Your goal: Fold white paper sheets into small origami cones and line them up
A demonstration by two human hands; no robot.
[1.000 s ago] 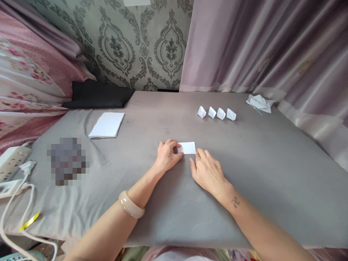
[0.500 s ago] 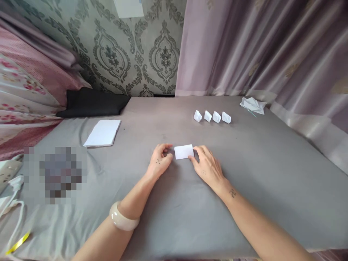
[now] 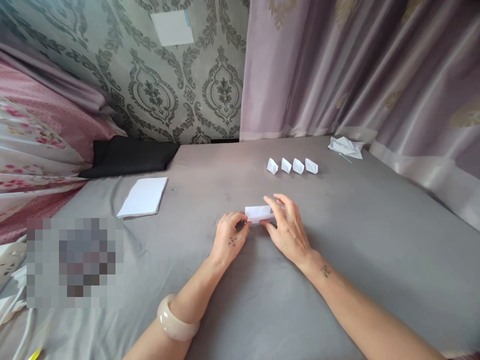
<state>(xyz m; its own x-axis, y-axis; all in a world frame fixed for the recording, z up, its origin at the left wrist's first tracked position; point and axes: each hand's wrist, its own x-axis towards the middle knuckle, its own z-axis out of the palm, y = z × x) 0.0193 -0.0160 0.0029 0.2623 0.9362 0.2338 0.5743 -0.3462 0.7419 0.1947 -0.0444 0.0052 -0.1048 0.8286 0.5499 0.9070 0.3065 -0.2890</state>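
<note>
A small folded piece of white paper (image 3: 257,213) lies between my hands, a lengthwise crease or flap showing along it. My left hand (image 3: 230,237) pinches its left end between thumb and fingers. At the right end, my right hand (image 3: 288,227) has its thumb by the lower edge, while the index and other fingers are raised and spread over the corner. Beyond the hands several folded white paper shapes (image 3: 292,166) stand in a row.
A stack of white paper (image 3: 144,197) lies on the grey sheet at left, with a black cloth (image 3: 131,156) behind it. Crumpled white paper (image 3: 345,147) sits at the far right near the curtain (image 3: 300,75). A power strip (image 3: 11,260) is at the left edge.
My left hand has moved right and taken hold of the paper's left end. My right hand's fingers have lifted and spread. The paper now looks narrower, with a crease showing. The view has tilted up slightly.
</note>
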